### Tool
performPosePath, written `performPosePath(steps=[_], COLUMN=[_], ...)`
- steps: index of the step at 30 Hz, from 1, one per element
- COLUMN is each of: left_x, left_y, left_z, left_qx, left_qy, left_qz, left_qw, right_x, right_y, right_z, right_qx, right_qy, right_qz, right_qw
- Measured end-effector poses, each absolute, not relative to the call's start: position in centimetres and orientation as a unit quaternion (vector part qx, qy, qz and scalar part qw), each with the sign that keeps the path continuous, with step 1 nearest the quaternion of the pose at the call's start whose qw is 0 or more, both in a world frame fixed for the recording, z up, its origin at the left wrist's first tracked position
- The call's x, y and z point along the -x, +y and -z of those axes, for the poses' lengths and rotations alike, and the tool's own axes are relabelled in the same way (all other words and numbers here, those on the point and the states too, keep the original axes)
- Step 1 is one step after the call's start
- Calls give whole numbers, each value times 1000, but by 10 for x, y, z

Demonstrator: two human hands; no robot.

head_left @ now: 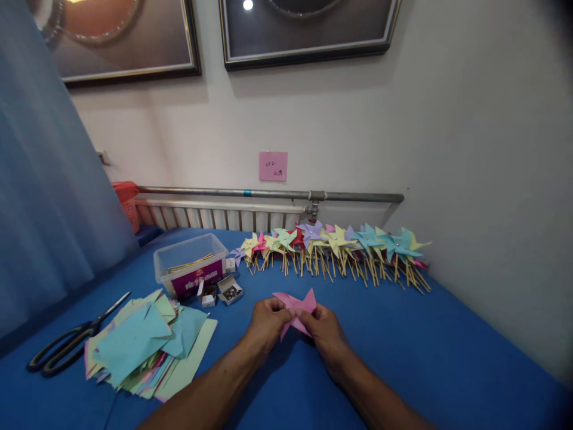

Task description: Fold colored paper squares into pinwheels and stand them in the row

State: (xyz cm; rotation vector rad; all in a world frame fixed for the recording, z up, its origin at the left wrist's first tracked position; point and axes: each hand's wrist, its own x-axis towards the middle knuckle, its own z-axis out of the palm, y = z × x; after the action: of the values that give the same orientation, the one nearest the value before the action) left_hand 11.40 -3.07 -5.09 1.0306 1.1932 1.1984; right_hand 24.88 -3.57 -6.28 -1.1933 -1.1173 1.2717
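A pink paper pinwheel (pixel 306 303) is held above the blue table, its pointed blades folded toward the middle. My left hand (pixel 268 319) pinches it from the left, thumb at the centre. From the right, my right hand (pixel 326 329) grips it too, with that thumb also pressed near the centre. No stick shows on this pinwheel, and the fingers behind the paper are hidden. Beyond my hands lies a long row of finished pinwheels (pixel 336 240) in several colours, their thin wooden sticks pointing toward me.
At left lie a pile of cut coloured paper (pixel 134 343) and black-handled scissors (pixel 74 343). Behind them stand a clear plastic box (pixel 190 248) with sticks and small boxes of metal pins (pixel 231 291). The blue table (pixel 403 346) meets the wall, where a radiator (pixel 215 215) sits.
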Motion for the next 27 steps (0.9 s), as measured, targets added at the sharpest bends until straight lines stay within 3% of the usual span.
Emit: performPosePath(steps=[11, 15, 18, 20, 24, 27], left_x=[-107, -79, -50, -33, -16, -18], left_y=[-27, -17, -12, -10, -6, -4], left_z=[45, 30, 13, 5, 4, 11], left_qx=[-481, -587, -678, -676, -663, -664], left_qy=[498, 590, 672, 718, 746, 742], left_qz=[-488, -420, -271, -166, -58, -73], left_qw=[531, 362, 124, 30, 10, 53], right_x=[-252, -255, -257, -258, -258, -258], right_y=[-31, -31, -32, -32, -33, -33], right_z=[65, 65, 63, 62, 60, 61], right_qx=[479, 505, 517, 517, 513, 507], right_qy=[-457, -460, -462, -463, -460, -459], right_qz=[-546, -506, -492, -493, -502, -508], right_qw=[514, 526, 526, 525, 523, 524])
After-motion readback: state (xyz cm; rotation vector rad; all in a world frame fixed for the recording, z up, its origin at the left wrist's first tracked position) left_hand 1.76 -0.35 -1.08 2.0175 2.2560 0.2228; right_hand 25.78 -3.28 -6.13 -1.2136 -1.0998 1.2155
